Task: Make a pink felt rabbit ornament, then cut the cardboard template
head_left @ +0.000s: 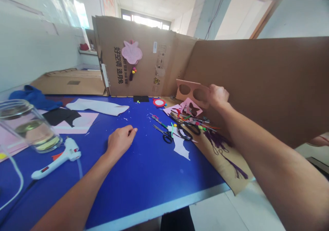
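At the far right of the blue table, the right hand pinches the right end of a flat pinkish-brown sheet, held upright, two round holes showing. Brown cardboard rises close behind it, along the table's right side. Over the table's middle, the left hand has its fingers curled in; open room reaches the table's near edge.

Board: was salmon pink
Desk: was deep blue
Scissors: had black handles
Tassels: were purple
Glue gun: was white, its trigger orange
Cloth: was blue
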`<state>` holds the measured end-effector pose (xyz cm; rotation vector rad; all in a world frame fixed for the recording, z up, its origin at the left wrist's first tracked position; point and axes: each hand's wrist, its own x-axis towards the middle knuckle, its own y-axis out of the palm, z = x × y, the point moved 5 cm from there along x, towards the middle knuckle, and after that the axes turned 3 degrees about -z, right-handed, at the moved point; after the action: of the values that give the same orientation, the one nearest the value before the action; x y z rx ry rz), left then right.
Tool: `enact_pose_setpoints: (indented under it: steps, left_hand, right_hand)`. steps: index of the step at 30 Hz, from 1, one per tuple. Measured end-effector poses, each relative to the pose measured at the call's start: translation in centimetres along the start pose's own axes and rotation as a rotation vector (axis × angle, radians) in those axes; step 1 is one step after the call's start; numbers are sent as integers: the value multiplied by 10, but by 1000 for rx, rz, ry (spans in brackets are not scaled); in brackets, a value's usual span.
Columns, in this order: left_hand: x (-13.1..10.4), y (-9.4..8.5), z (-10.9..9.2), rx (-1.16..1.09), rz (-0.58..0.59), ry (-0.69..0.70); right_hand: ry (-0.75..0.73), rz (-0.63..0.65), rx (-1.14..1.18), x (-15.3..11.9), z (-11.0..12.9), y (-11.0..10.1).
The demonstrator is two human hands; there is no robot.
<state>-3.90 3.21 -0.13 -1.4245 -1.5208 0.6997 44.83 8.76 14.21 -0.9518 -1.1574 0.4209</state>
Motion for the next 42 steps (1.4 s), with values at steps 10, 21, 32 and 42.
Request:
enact_pose_setpoints:
  steps: [10, 21, 32, 42]
  left_hand:
    - [-1, -2, -3, -73, -9, -2]
    - [8, 14, 12, -1219, -23, -280]
    - [7, 11, 10, -1771, 156, -314]
    - [10, 11, 11, -1754, 79, -357]
  right_hand:
    - [5, -259, 300, -15, 34, -75]
    - [47, 46, 1527, -139, 144, -43]
    - [110, 351, 1618, -191, 183, 26]
    - [199, 583, 1792, -207, 196, 37]
